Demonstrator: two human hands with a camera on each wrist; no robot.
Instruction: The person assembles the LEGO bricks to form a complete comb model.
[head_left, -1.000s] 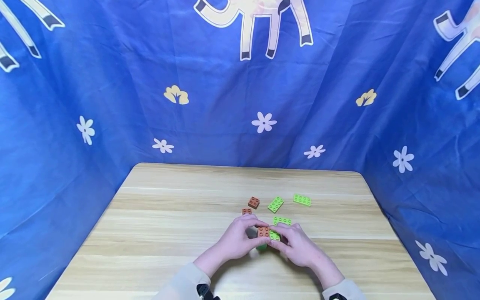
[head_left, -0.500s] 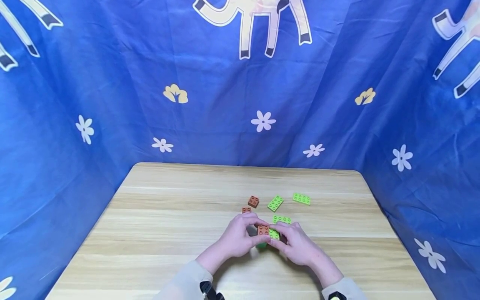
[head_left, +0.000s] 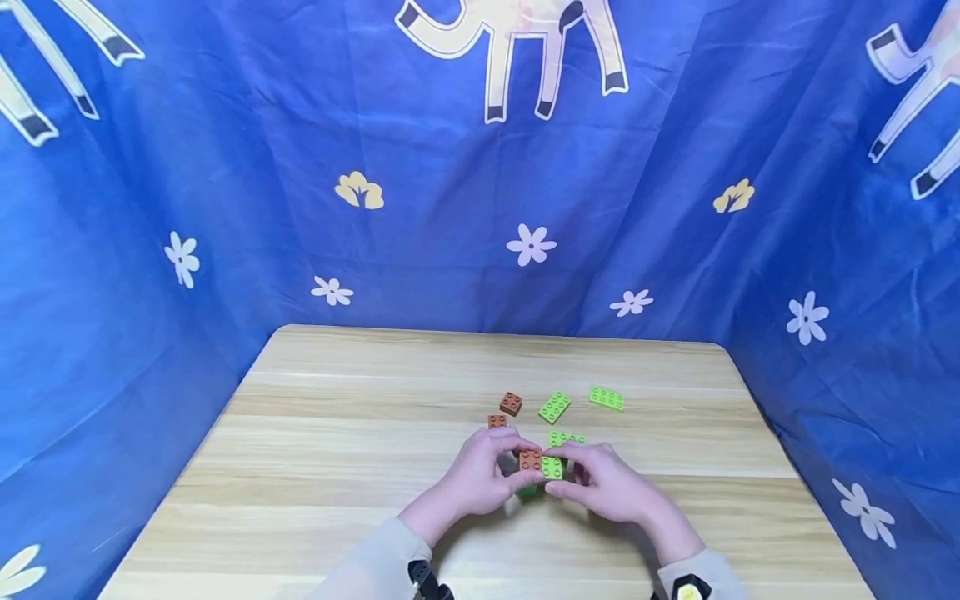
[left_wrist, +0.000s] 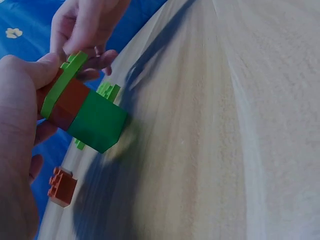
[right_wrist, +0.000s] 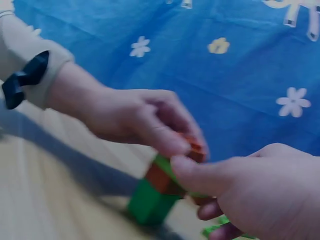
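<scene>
No txt, nos. or logos can be read.

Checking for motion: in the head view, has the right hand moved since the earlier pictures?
Yes: the right hand has shifted slightly rightward, judged against the rightmost loose lime-green toy building brick.

We reach in with both arms, seen from the head: our left forearm [head_left: 427, 512] enters from seven o'clock, our right forearm [head_left: 667, 527] from five. Our left hand [head_left: 477, 473] pinches with its forefinger [head_left: 519, 442] on the twelve o'clock side and its thumb [head_left: 520, 481] on the six, both tips toward three. Our right hand [head_left: 613, 483], near it at three o'clock, curls its fingers into a grip, its thumb tip toward nine. From the right wrist, our thumbs overlap; whether they touch, we cannot tell.
</scene>
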